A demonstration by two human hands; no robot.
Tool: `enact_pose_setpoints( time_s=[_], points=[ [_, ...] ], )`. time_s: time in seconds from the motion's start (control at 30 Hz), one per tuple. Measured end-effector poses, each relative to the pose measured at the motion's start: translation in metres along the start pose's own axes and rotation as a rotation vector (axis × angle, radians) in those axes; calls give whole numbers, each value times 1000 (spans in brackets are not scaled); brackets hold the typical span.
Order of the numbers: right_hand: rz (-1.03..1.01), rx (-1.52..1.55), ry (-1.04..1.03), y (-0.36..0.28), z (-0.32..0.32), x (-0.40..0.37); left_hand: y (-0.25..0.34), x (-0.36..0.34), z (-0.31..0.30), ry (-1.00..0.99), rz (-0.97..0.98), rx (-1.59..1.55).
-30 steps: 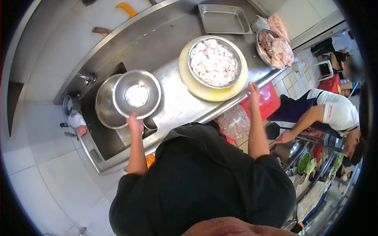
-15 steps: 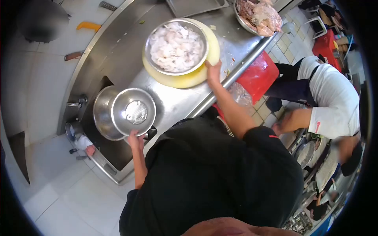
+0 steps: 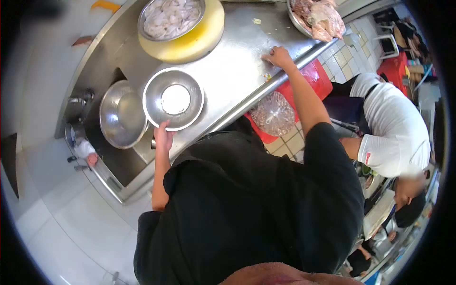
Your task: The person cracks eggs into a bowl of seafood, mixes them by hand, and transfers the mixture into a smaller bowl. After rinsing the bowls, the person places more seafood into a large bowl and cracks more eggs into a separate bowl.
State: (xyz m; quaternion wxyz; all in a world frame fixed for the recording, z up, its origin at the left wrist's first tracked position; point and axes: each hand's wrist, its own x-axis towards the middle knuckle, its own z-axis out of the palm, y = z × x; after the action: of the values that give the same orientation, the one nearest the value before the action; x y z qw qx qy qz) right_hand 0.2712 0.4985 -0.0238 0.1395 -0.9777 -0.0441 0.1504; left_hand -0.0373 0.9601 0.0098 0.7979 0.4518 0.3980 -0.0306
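My left hand [image 3: 163, 136] grips the near rim of a steel bowl [image 3: 194, 102], which is over the counter beside the sink. Over the steel counter [image 3: 228, 76], near its front edge, my right hand [image 3: 279, 58] has its fingers bent downward; whether they hold anything small is unclear. A bowl of pale, raw-looking pieces [image 3: 172, 18] rests on a round yellowish board [image 3: 199, 45]. In the sink sits a larger steel bowl [image 3: 124, 114].
At the counter's far right stands a bowl of raw meat [image 3: 319, 20]. Below the front edge, a filled clear bag [image 3: 274, 114] lies by a red surface [image 3: 313, 80]. A person in a white shirt [image 3: 394, 123] bends at the right. A faucet [image 3: 85, 97] is beside the sink.
My right hand has left the round board and moved right over the counter. The board with its bowl is farther left. The steel bowl in my left hand has moved away from the sink bowl.
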Motion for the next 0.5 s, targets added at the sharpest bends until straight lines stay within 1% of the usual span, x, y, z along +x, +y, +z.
enact_pose_setpoints(
  time_s=[0.03, 0.07, 0.1, 0.13, 0.17, 0.2, 0.23, 0.27, 0.3, 0.33, 0.37, 0.4, 0.43, 0.47, 0.5],
  points=[
    [-20, -33, -64, 2, -7, -15, -2, 2, 0, 1, 17, -2],
    [-91, -121, -99, 6, -1, -24, -4, 2, 4, -3, -11, -34],
    [-189, -206, -132, 7, 13, -29, -3, 0, 5, 11, -21, -77],
    [-236, -250, -200, 7, 28, -35, -7, 4, 1, -25, -34, -92],
    [-346, -217, -203, 0, 35, -46, -12, 7, -2, -52, -38, -111],
    [-375, -214, -231, -25, 30, -61, -8, 0, 5, -75, -20, -121],
    [-416, -231, -113, -32, 47, -68, -4, -4, 7, -116, -37, -148],
    [-435, -226, -62, -48, 44, -84, 1, -10, 12, -171, -39, -128],
    [-371, -242, -60, -64, 47, -91, 6, -17, 16, -128, -49, -134],
    [-294, -262, -51, -78, 49, -93, -7, 0, 1, -136, -148, -4],
    [-303, -298, -94, -94, 46, -95, 6, -7, -4, -324, -163, 152],
    [-307, -335, -136, -102, 45, -95, 3, -5, -13, -357, -182, 225],
    [-306, -302, -120, -93, 48, -95, -12, -5, -18, -388, -188, 316],
    [-303, -285, -117, -92, 49, -91, -20, -7, -35, -365, -138, 352],
    [-354, -233, -102, -92, 41, -93, -32, -11, -55, -336, -97, 388]
  ],
)
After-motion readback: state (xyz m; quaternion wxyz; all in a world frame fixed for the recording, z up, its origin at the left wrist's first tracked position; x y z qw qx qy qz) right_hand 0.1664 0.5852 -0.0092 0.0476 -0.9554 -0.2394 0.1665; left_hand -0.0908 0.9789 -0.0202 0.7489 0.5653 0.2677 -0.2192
